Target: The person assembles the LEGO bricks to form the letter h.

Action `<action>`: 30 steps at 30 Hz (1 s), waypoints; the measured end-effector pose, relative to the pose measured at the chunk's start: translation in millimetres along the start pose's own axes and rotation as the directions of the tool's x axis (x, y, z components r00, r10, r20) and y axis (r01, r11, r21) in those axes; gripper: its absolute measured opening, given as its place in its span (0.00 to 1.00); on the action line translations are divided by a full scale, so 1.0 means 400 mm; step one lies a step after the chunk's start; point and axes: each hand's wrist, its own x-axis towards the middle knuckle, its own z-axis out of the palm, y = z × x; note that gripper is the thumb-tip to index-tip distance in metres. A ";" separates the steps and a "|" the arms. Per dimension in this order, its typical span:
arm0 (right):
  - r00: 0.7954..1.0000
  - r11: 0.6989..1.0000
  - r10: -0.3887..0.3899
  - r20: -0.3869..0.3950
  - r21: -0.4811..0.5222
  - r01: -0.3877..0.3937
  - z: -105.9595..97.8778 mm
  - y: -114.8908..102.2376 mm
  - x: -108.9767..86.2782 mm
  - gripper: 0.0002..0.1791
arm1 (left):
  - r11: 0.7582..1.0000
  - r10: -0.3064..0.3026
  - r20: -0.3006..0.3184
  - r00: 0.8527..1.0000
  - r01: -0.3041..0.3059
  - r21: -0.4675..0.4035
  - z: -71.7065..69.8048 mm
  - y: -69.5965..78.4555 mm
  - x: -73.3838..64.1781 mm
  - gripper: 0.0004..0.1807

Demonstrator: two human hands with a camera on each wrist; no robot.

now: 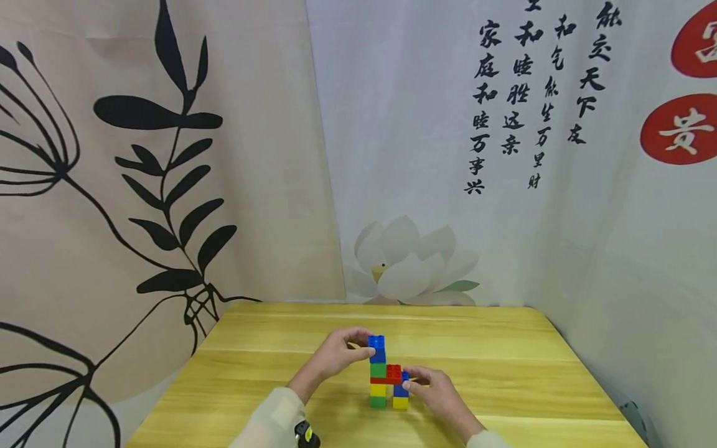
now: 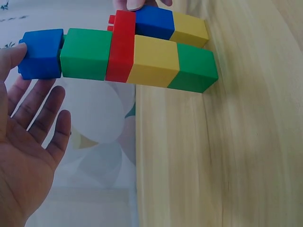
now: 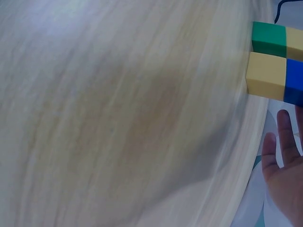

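A toy building-brick structure stands on the table. Its tall column has a green brick [image 1: 378, 402] at the bottom, then a yellow brick [image 1: 378, 390], a long red brick [image 1: 394, 372], another green brick [image 1: 378, 371] and a blue brick [image 1: 378, 356] on top. My left hand [image 1: 340, 353] pinches that top blue brick; the left wrist view shows a narrow gap with a stud below it. Under the red brick's other end is a short column, a blue brick [image 2: 155, 22] over a yellow brick [image 1: 400, 403]. My right hand [image 1: 439, 391] holds this lower blue brick between thumb and fingers.
The structure rests on a wooden table [image 1: 252, 386], with a cloth backdrop [image 1: 269, 155] of printed plants and writing behind it. A black and yellow item [image 1: 305, 434] is at my left wrist. A dark cable [image 3: 278, 10] shows beyond the table edge in the right wrist view.
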 end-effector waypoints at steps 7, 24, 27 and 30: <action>1.000 1.000 -0.023 0.008 0.006 0.023 0.003 0.002 -0.007 0.26 | 0.999 0.011 -0.013 1.000 -0.011 0.044 0.008 0.003 -0.004 0.12; 1.000 0.999 0.012 -0.015 0.039 -0.011 0.013 0.000 -0.010 0.27 | 1.000 0.011 -0.085 0.996 -0.012 -0.008 0.031 -0.025 -0.019 0.18; 0.999 0.999 0.021 -0.027 0.029 -0.020 0.014 -0.002 -0.010 0.26 | 1.000 0.016 -0.090 0.996 -0.018 -0.024 0.033 -0.027 -0.020 0.19; 0.999 1.000 0.026 -0.029 0.018 -0.026 0.014 0.000 -0.013 0.27 | 1.000 0.017 -0.090 0.996 -0.019 -0.023 0.040 -0.033 -0.028 0.21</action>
